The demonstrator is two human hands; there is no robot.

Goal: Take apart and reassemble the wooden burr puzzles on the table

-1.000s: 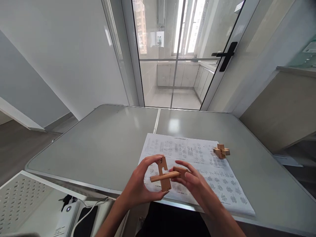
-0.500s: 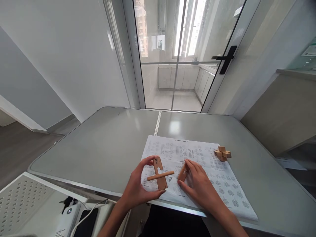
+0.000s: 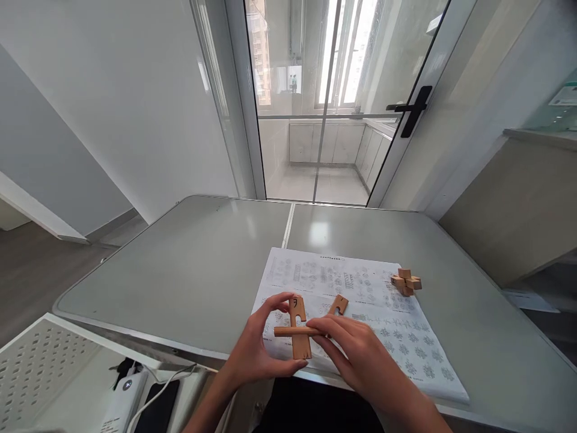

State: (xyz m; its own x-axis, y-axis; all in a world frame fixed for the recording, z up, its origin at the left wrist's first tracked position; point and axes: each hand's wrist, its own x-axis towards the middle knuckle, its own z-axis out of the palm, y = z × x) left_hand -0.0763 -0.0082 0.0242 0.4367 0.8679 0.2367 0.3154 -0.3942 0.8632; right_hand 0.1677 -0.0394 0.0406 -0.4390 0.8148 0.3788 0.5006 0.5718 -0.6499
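Observation:
Between thumb and fingers, my left hand (image 3: 259, 337) grips a flat notched wooden puzzle piece (image 3: 302, 349) by its two ends, held upright above the paper. A dark mark is on its upper end. A second wooden piece (image 3: 286, 331) crosses it, seen edge-on like a bar. My right hand (image 3: 356, 343) pinches the right end of that crossing piece. Another notched wooden piece (image 3: 341, 303) rests on the printed sheet (image 3: 279, 273) just beyond my right fingers, partly hidden by them. On the sheet's right edge sits an assembled wooden burr puzzle (image 3: 406, 282).
The grey table (image 3: 216, 264) reaches back to a glass door (image 3: 324, 144) with a black handle (image 3: 412, 111). At lower left, a white perforated tray (image 3: 36, 361) holds a white power bank (image 3: 124, 403), a cable and a dark phone (image 3: 157, 406).
My right hand has let go of the loose notched piece, now lying on the sheet, and has moved left to pinch the crossing piece. My left hand has shifted slightly right and down.

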